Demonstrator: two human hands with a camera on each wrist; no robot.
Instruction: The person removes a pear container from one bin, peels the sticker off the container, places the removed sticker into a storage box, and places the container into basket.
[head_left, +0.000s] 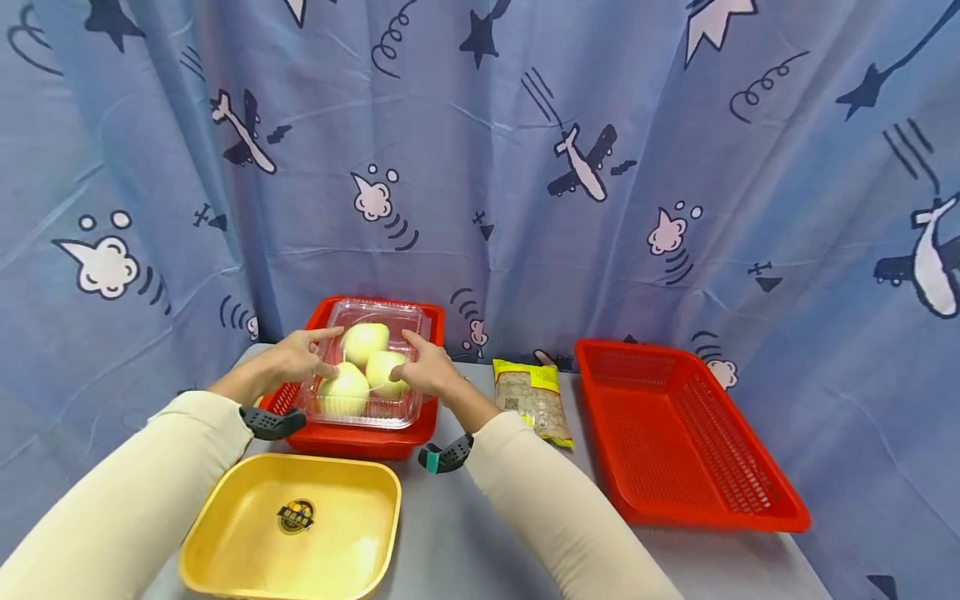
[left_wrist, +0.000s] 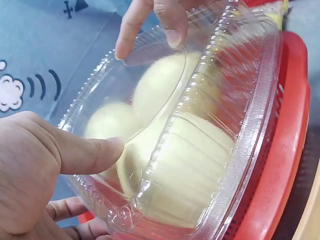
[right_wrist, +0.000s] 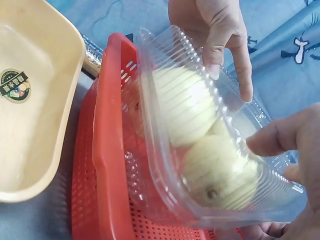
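Note:
A clear plastic clamshell box (head_left: pixel 390 413) holds three pale yellow, pear-like fruits (head_left: pixel 345 390); its ridged lid lies over them. My left hand (head_left: pixel 296 357) grips the box at its left side, thumb on the lid and some fingers lower down the side, as the left wrist view shows. On the opposite side my right hand (head_left: pixel 431 367) holds it too, its thumb on the lid and index finger stretched toward the far edge. In the right wrist view the box sits tilted over a red perforated basket (right_wrist: pixel 107 150). The lower fingers of both hands are partly hidden.
A yellow tray (head_left: pixel 337 533) with a round sticker stands in front of the basket. Right of my hands lies a yellow-and-clear food packet (head_left: pixel 532 400). Farther right is another red basket (head_left: pixel 675 442). A blue patterned curtain (head_left: pixel 480 167) hangs behind the grey table (head_left: pixel 465 533).

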